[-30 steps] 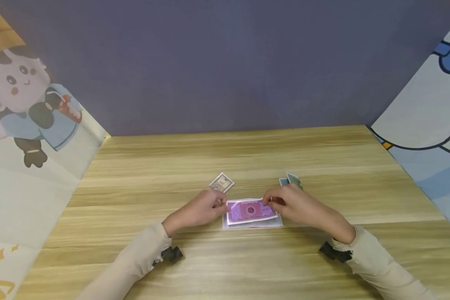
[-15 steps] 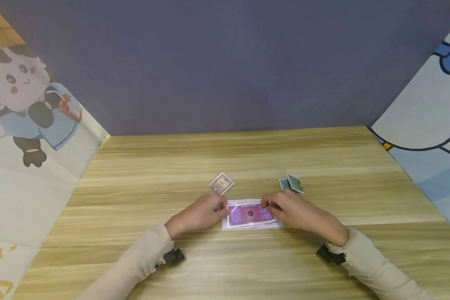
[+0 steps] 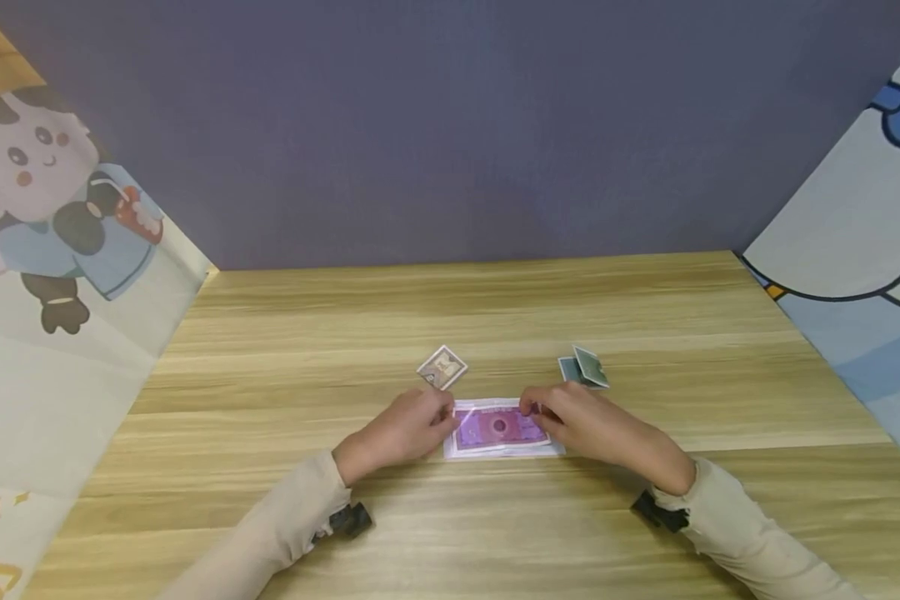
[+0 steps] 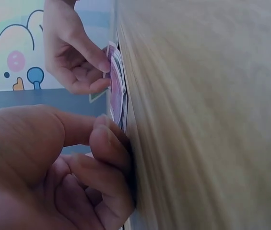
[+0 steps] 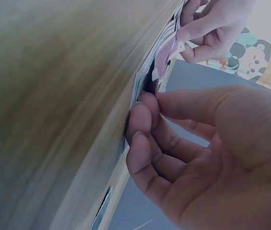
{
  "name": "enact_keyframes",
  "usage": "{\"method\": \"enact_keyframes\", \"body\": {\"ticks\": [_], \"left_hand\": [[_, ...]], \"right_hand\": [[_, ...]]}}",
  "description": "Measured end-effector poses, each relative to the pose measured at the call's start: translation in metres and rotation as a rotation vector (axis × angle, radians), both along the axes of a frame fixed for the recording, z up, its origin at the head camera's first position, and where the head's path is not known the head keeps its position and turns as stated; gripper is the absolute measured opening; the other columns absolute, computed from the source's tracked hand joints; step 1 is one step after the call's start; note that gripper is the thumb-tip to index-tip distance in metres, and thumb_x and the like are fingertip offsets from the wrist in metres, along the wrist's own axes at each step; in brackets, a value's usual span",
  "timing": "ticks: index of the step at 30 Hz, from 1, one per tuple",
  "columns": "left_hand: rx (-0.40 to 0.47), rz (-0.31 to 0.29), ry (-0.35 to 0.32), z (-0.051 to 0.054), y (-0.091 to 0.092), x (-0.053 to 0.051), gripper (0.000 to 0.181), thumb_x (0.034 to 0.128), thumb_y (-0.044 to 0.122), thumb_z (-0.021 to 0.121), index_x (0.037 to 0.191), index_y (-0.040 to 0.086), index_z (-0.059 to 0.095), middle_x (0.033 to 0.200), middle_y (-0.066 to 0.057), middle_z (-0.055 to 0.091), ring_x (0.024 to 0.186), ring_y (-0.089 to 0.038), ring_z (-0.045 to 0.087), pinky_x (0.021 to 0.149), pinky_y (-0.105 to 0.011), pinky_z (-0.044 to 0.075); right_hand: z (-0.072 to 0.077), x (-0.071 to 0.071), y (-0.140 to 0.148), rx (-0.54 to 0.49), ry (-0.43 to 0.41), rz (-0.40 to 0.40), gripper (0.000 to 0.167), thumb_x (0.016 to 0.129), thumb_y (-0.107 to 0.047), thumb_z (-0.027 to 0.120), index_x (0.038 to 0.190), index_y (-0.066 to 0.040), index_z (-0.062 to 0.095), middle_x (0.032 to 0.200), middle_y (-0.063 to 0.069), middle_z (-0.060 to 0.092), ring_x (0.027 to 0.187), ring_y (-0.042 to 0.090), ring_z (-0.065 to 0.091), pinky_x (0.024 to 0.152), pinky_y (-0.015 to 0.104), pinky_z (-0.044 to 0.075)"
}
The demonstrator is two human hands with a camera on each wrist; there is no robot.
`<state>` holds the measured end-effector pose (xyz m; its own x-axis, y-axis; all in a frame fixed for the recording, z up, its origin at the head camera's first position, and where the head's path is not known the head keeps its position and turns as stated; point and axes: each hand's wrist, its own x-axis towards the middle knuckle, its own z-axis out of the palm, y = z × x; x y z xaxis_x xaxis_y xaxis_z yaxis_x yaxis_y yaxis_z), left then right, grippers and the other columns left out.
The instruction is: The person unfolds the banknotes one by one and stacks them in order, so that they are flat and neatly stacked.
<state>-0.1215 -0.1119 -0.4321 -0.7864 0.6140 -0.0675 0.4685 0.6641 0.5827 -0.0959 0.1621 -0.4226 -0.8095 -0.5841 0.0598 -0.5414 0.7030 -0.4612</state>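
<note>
A purple-pink banknote (image 3: 499, 427) lies over a stack of paper notes (image 3: 504, 452), whose pale borders show around it. My left hand (image 3: 405, 427) pinches the left end between thumb and fingers, low against the table in the left wrist view. At the other end, my right hand (image 3: 588, 423) pinches the note near its upper right corner. In the left wrist view the purple banknote (image 4: 116, 91) bows slightly between the hands. The layered sheet edges of the stack (image 5: 142, 76) show in the right wrist view. My fingers hide both ends of the banknote.
Just beyond my left hand lies a small brown folded note (image 3: 443, 367). A green folded note (image 3: 589, 367), partly standing up, is beyond my right hand. The wood-grain table (image 3: 330, 333) ends at a dark blue-grey panel (image 3: 465, 133), with cartoon-printed panels on both sides.
The purple banknote has come down and lies straighter on the stack. My right hand has shifted slightly left and nearer, uncovering the green folded note. The left hand has moved very little.
</note>
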Motion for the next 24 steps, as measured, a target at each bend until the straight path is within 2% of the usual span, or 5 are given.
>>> {"method": "enact_keyframes", "body": {"ticks": [4,8,16,24], "left_hand": [[-0.023,0.02,0.07,-0.0012,0.0018,0.0018,0.028,0.0953,0.017,0.063,0.069,0.016,0.053,0.059,0.005,0.048,0.053,-0.009,0.044,0.049,-0.026,0.04],[-0.033,0.028,0.104,-0.0022,0.0025,0.0034,0.031,0.0943,0.016,0.064,0.065,0.016,0.052,0.057,0.006,0.046,0.052,-0.009,0.042,0.047,-0.026,0.038],[-0.018,0.014,0.123,-0.0012,0.0029,0.0035,0.033,0.0932,0.014,0.063,0.063,0.016,0.049,0.053,0.01,0.037,0.048,-0.006,0.035,0.044,-0.023,0.031],[-0.018,0.013,0.111,-0.0011,0.0013,0.0033,0.032,0.0952,0.018,0.064,0.065,0.017,0.052,0.055,0.008,0.042,0.05,-0.007,0.039,0.046,-0.025,0.035]], "right_hand": [[-0.0005,0.0002,0.0,0.009,-0.006,-0.004,0.013,0.093,-0.005,0.065,0.105,-0.011,0.068,0.071,-0.012,0.057,0.056,0.0,0.045,0.048,0.02,0.042],[-0.0008,0.0008,-0.0002,0.032,-0.012,-0.016,0.015,0.093,-0.006,0.066,0.107,-0.012,0.067,0.067,-0.013,0.054,0.053,-0.001,0.043,0.044,0.021,0.038],[0.0023,0.0017,-0.0009,0.069,-0.013,-0.037,0.016,0.093,-0.008,0.068,0.107,-0.013,0.067,0.068,-0.012,0.057,0.054,0.0,0.046,0.044,0.021,0.039],[0.008,0.0008,0.0036,0.027,-0.017,-0.009,0.014,0.094,-0.008,0.067,0.108,-0.01,0.069,0.066,-0.014,0.055,0.054,-0.001,0.045,0.047,0.021,0.042]]}}
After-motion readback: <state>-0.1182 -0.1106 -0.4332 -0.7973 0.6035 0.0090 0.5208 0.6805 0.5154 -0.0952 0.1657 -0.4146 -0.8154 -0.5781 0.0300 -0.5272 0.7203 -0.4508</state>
